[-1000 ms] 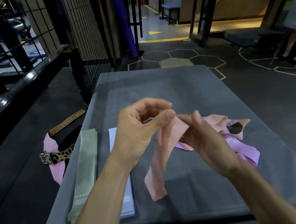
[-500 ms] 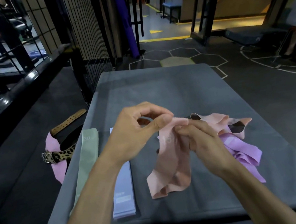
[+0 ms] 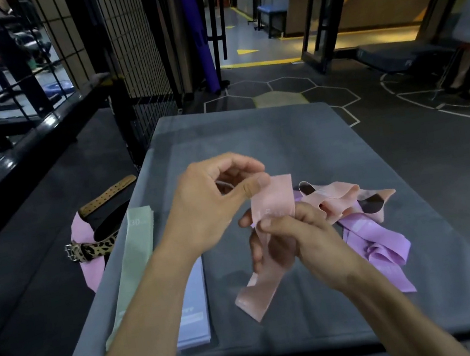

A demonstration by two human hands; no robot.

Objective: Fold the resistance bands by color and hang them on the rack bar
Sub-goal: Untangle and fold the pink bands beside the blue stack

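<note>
Both hands [image 3: 210,203] [image 3: 292,239] on one pink band [image 3: 272,199], lower grip seemingly a pinch.

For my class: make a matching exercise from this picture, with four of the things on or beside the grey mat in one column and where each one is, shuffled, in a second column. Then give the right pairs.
Things
1. green band
2. peach band
3. purple bands
4. leopard-print belt

Places
A. in a loose heap on the right of the mat
B. on the floor, left of the mat
C. held up between the left hand and right hand
D. lying flat and straight along the mat's left edge

Pairs: 1-D, 2-C, 3-A, 4-B
</note>
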